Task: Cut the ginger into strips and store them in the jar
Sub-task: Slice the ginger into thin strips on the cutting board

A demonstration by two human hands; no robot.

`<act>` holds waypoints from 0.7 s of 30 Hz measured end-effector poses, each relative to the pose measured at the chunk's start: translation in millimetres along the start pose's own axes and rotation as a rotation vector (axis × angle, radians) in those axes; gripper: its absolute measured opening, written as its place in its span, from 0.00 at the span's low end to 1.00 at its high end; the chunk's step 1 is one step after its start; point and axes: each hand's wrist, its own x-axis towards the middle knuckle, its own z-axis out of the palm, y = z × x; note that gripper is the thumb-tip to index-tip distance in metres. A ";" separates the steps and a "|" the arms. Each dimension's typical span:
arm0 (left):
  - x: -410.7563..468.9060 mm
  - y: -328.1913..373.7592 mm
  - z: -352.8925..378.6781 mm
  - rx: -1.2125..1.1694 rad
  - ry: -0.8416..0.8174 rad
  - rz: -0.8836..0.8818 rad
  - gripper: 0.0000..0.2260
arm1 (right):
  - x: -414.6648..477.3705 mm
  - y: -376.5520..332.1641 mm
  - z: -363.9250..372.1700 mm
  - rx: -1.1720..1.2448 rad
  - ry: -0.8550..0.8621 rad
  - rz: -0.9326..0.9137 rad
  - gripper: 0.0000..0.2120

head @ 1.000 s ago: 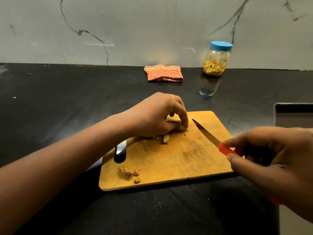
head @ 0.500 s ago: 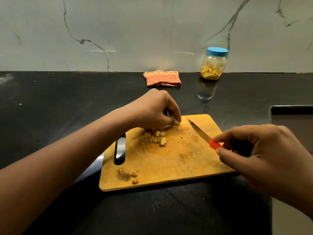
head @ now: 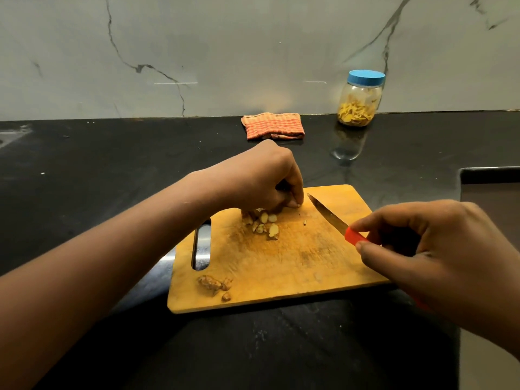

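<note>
- The ginger slices (head: pixel 264 225) lie heaped on the cutting board's (head: pixel 295 266) far left part, half under the nearer left hand (head: pixel 253 181).
- Its fingers curl down; whether they pinch a slice cannot be told.
- The right hand (head: pixel 439 249) clamps the red-handled knife (head: pixel 327 212) at the board's right edge, blade slanting toward the heap, tip beside the left fingertips.
- The slices are pale, flat ovals; the board is scored, worn wood.
- The clear, blue-lidded jar (head: pixel 361 102) stands beyond the board's far right corner.

Left forearm enters from lower left. Left hand (head: pixel 261 178) knuckles up, fingers curled, tips bunched downward; any hold unclear. Right hand (head: pixel 439 257) low right, thumb and fingers pinching the knife (head: pixel 334 220) handle.
</note>
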 end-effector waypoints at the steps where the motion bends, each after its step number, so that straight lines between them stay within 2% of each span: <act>1: -0.5 -1.1 0.2 0.011 -0.002 0.020 0.08 | 0.0 -0.1 0.0 0.001 0.000 -0.003 0.09; 8: -33.9 1.4 -14.8 -0.080 0.095 0.125 0.07 | -5.4 -3.7 -1.2 -0.020 0.043 -0.021 0.08; 14: -102.4 4.1 -26.3 -0.248 -0.193 0.123 0.07 | -7.9 -8.9 0.4 0.031 0.056 -0.059 0.09; 21: -115.9 -6.8 -14.5 -0.204 -0.215 0.088 0.08 | -13.1 -16.2 -1.0 0.025 0.056 -0.062 0.09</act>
